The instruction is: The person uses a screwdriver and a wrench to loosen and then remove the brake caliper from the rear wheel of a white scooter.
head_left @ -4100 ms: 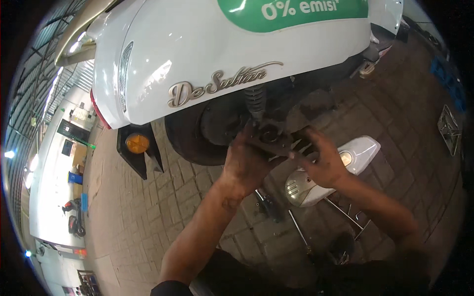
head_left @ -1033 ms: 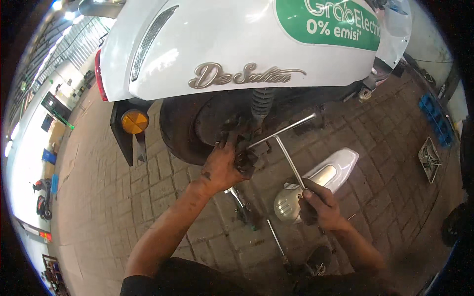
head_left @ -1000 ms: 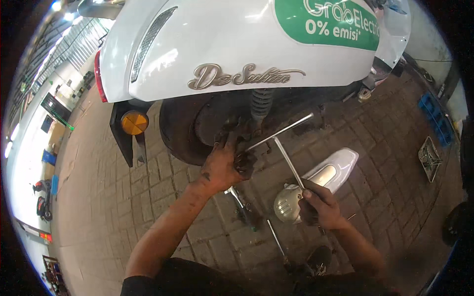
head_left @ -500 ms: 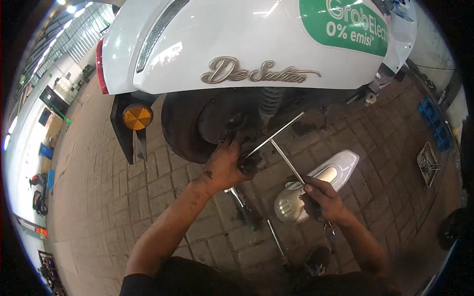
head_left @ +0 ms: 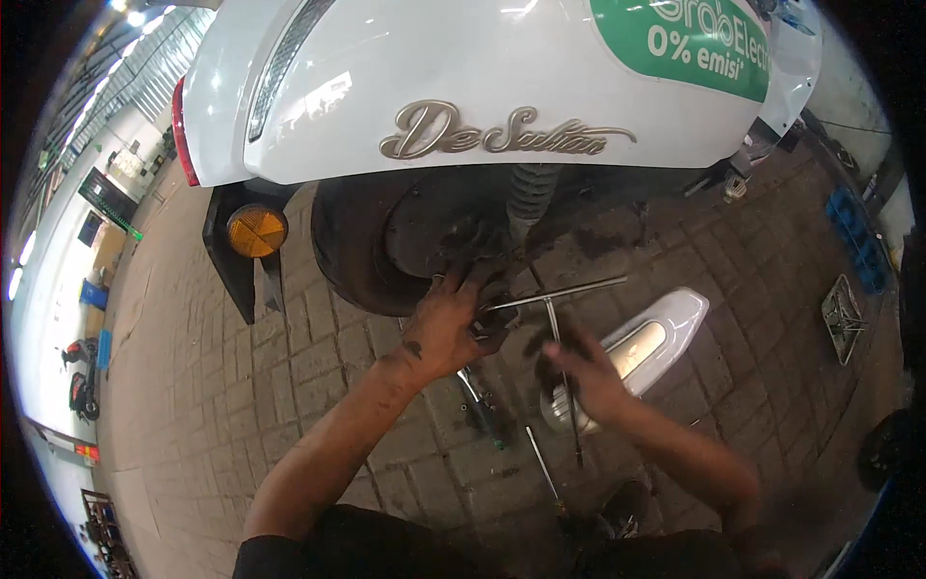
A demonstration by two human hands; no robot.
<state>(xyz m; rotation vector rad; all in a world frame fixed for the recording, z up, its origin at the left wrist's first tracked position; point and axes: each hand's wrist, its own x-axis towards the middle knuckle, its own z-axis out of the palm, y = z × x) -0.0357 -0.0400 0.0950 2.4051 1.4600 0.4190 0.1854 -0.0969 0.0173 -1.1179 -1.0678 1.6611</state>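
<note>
A chrome T-handle wrench [head_left: 590,288] reaches out from beside the wheel hub of a white scooter [head_left: 318,106]. My left hand [head_left: 446,323] is closed around the wrench's inner end, low against the dark rear wheel [head_left: 352,256]; its fingertips and the hub fastening are partly hidden. Over the wrench's downward leg is my right hand [head_left: 590,378], smeared by motion, so its grip on the leg is unclear. Beneath that hand lies a white and beige cover [head_left: 680,314] on the paving.
A ratchet wrench [head_left: 475,391] and a thin screwdriver [head_left: 545,468] lie on the brick floor [head_left: 289,386] near my feet. An orange reflector [head_left: 258,232] hangs at the rear. To the right are a blue tray [head_left: 854,241] and a metal dish [head_left: 842,320].
The T-handle wrench has turned clockwise, its outer end dropping and its leg now pointing down. My right hand has shifted left and up. My left hand stays at the hub.
</note>
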